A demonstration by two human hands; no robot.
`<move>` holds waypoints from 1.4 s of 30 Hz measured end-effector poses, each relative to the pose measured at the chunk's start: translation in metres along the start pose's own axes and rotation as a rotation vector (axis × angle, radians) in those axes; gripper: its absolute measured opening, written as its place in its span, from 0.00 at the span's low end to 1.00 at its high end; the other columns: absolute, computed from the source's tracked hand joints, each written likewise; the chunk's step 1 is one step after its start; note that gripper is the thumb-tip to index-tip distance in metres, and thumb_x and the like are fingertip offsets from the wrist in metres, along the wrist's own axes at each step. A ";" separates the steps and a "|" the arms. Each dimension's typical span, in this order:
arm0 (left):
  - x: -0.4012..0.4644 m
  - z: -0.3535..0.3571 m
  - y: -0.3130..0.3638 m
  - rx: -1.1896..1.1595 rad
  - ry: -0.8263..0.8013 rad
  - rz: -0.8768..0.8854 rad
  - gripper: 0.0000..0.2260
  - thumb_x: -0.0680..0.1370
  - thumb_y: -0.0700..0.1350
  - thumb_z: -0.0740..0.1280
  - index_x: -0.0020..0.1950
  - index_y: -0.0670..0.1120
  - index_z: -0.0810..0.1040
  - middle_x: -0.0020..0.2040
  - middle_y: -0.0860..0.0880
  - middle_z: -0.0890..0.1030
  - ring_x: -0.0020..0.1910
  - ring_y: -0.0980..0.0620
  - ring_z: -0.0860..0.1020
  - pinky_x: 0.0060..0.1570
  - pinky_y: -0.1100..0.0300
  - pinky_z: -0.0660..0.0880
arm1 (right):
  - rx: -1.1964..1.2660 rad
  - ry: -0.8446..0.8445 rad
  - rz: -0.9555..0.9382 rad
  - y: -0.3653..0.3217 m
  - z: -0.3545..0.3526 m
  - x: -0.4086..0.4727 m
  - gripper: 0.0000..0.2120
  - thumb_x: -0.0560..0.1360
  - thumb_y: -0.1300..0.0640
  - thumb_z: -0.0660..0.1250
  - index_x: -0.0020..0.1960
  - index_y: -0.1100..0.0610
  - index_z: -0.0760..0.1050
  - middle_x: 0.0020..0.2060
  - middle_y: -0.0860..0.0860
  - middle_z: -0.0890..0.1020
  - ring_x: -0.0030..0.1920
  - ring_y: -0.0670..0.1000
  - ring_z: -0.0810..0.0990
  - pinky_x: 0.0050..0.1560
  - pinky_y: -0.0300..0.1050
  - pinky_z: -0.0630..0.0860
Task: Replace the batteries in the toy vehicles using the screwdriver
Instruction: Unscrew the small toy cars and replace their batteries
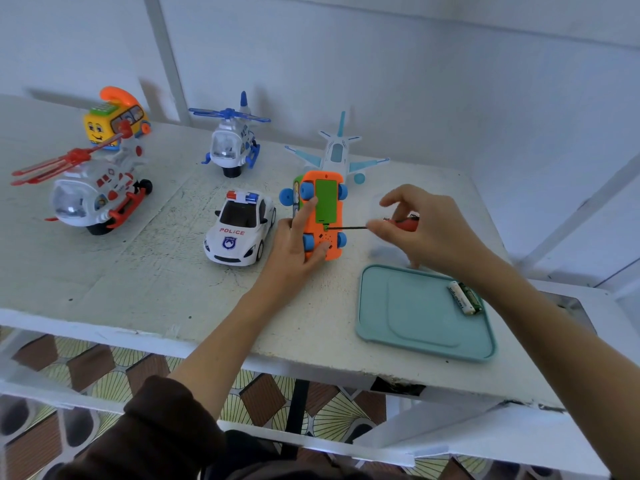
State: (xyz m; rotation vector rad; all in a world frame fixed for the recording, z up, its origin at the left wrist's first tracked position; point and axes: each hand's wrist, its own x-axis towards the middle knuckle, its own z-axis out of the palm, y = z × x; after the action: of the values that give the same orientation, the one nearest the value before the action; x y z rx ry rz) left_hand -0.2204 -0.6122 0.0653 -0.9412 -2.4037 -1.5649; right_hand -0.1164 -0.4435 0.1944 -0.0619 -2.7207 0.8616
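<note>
An orange toy vehicle (331, 244) with blue wheels stands on its side at the table's middle, underside toward me, its green battery cover (326, 200) in place. My left hand (298, 244) grips it from the left, the index finger lying up along the underside. My right hand (426, 230) holds a red-handled screwdriver (403, 221); its thin black shaft points left and the tip meets the screw just below the green cover. Two batteries (464, 297) lie on a teal tray (415, 327) at the right.
A white police car (239, 230) stands just left of my left hand. Behind are a red helicopter (93, 192), a yellow phone bus (116, 119), a blue helicopter (232, 140) and a white airplane (337, 154). The table's front edge (207, 344) lies close below the tray.
</note>
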 end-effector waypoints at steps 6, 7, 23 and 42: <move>0.000 -0.001 0.002 0.040 0.007 0.006 0.28 0.73 0.61 0.57 0.71 0.66 0.49 0.56 0.42 0.68 0.54 0.45 0.72 0.59 0.48 0.72 | -0.116 -0.010 -0.083 0.005 -0.004 0.003 0.04 0.71 0.59 0.70 0.44 0.58 0.78 0.31 0.50 0.78 0.29 0.47 0.74 0.38 0.40 0.73; 0.000 -0.001 0.003 0.040 0.007 0.004 0.28 0.73 0.61 0.57 0.71 0.66 0.49 0.55 0.42 0.68 0.53 0.45 0.72 0.58 0.48 0.72 | -0.154 -0.024 -0.108 0.007 -0.003 0.003 0.06 0.69 0.61 0.71 0.45 0.58 0.78 0.33 0.50 0.77 0.32 0.48 0.74 0.40 0.42 0.74; 0.000 -0.002 0.005 -0.018 -0.023 -0.023 0.28 0.73 0.60 0.58 0.71 0.65 0.51 0.58 0.47 0.66 0.58 0.45 0.72 0.60 0.45 0.73 | -0.270 -0.073 -0.055 0.025 0.006 -0.005 0.07 0.75 0.56 0.65 0.50 0.55 0.80 0.35 0.45 0.77 0.34 0.44 0.71 0.40 0.41 0.67; 0.006 0.001 0.008 -0.152 -0.019 -0.139 0.29 0.76 0.54 0.61 0.74 0.62 0.53 0.64 0.48 0.69 0.60 0.51 0.73 0.58 0.49 0.75 | -0.157 -0.020 -0.122 0.024 0.040 -0.013 0.07 0.74 0.61 0.64 0.51 0.60 0.78 0.36 0.51 0.77 0.36 0.49 0.73 0.44 0.47 0.71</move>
State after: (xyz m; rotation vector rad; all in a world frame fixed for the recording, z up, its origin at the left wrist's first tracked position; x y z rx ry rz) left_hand -0.2204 -0.6070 0.0737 -0.8321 -2.4397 -1.8172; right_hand -0.1167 -0.4477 0.1463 0.0806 -2.7721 0.6178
